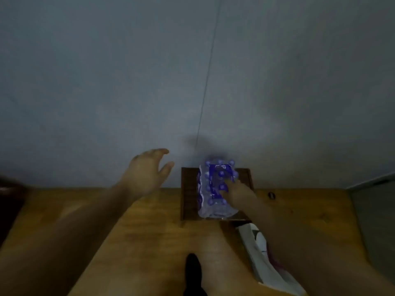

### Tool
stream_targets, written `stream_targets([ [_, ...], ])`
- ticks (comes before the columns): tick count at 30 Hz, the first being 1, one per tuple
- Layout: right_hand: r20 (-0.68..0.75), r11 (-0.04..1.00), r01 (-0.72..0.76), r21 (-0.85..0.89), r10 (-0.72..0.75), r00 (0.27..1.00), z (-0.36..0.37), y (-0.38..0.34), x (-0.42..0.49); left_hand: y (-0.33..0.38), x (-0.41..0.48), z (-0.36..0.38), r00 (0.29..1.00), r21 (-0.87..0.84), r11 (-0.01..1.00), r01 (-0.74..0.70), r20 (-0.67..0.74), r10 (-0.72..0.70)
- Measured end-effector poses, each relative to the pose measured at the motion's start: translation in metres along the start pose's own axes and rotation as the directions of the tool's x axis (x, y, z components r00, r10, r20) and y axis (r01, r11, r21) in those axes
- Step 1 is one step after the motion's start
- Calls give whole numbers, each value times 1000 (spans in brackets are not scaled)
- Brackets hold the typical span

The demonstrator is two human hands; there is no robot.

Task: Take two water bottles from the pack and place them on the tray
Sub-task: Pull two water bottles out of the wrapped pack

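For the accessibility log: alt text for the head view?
A person's right hand rests on a shrink-wrapped pack of water bottles sitting on a dark wooden tray. The left hand hovers open beside it, above the wooden table.

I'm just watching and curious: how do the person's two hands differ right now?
The right hand rests on top of the pack of water bottles, fingers among the purple caps; the left hand touches nothing and is held in the air left of the pack. The left hand is open with fingers spread, while the right hand's fingers are partly hidden, so its grip is unclear. Both are bare and reach forward over the wooden table.
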State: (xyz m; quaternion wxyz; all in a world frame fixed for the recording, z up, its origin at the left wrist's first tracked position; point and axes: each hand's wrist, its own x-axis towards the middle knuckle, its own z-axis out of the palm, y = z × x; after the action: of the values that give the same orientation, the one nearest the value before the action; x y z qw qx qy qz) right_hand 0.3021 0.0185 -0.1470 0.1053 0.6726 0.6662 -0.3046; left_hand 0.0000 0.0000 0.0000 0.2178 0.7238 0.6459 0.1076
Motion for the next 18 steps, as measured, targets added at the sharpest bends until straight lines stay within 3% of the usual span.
stream_targets([
  [4, 110, 992, -84, -93, 94, 989, 32, 16, 54, -8, 26, 41, 996, -47, 997, 62, 67, -59],
  [11, 220, 907, 70, -416, 26, 975, 64, 27, 127, -22, 64, 86, 991, -75, 991, 107, 93, -100],
  [14, 230, 892, 72, -446, 36, 972, 64, 25, 141, -22, 72, 97, 989, -90, 991, 96, 118, -85],
  [18, 260, 945, 75, -317, 10, 966, 53, 28, 135, -18, 75, 106, 988, -123, 989, 83, 140, -66],
])
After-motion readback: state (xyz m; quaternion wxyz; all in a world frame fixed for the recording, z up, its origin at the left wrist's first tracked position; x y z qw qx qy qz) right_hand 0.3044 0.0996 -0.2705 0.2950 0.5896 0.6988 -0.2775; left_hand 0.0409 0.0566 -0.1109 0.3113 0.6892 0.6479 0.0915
